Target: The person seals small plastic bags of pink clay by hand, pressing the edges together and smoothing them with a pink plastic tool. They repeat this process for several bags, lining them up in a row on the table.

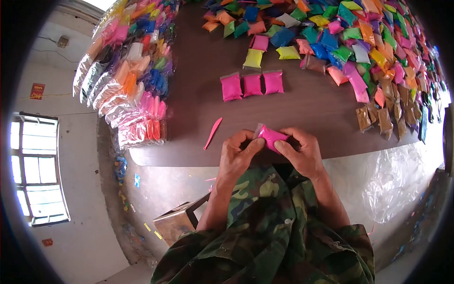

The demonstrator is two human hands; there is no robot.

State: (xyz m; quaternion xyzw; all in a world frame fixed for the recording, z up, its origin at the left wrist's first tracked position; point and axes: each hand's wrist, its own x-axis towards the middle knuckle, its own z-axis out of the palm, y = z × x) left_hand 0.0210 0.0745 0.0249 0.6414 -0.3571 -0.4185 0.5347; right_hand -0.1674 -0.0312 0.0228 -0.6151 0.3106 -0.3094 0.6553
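Between my two hands, over the table's front edge, is a small clear packet of bright pink modelling clay (273, 137). My left hand (240, 150) pinches its left end, where the clear plastic sticks up, with thumb and forefinger. My right hand (302, 149) grips the right end, thumb pressed on top. Left of my hands a pink plastic knife (213, 133) lies on the dark table (198, 90). Farther back, three similar flat pink packets (252, 85) lie side by side in a row.
Clear bags of coloured packets (137, 90) are stacked along the table's left side. A heap of loose coloured packets (331, 40) covers the back and right, with brown packets (385, 118) nearest. A box-like stool (177, 220) and clear plastic sheeting (395, 184) are below.
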